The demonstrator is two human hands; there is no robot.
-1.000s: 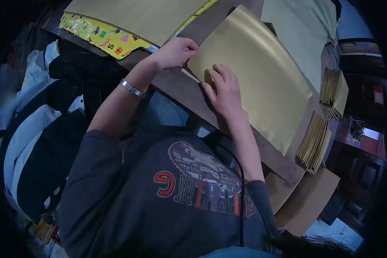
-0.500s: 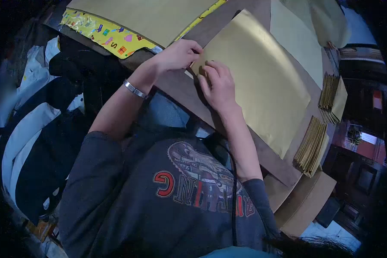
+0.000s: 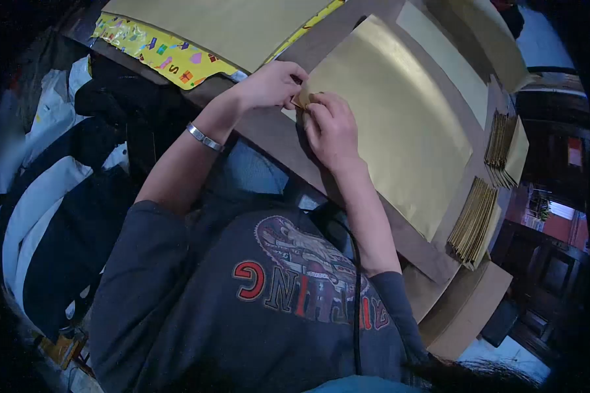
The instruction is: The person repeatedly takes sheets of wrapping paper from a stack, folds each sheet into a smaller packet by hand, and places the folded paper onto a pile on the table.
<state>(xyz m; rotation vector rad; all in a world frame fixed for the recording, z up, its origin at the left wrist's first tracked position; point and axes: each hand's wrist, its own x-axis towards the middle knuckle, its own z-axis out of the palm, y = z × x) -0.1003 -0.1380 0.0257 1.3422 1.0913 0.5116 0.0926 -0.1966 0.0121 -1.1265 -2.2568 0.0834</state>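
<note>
A large gold-brown paper sheet point(image 3: 400, 124) lies on the brown table, its near left corner bent up between my hands. My left hand point(image 3: 275, 85) is closed at that corner, its fingertips curled against the paper's edge. Close beside it, my right hand point(image 3: 333, 128) pinches the raised corner between thumb and fingers. Part of the corner is hidden behind the fingers.
At the upper left, more brown paper point(image 3: 203, 29) lies over a yellow printed sheet point(image 3: 157, 56). Two bundles of folded brown paper point(image 3: 472, 223) stand along the right table edge. A pale sheet point(image 3: 442, 62) lies beyond, and a cardboard box point(image 3: 472, 308) sits below right.
The sheet's near left corner has been bent upward, and my right fingers have closed on it. Across the table, the pale sheet and the paper behind it have shifted.
</note>
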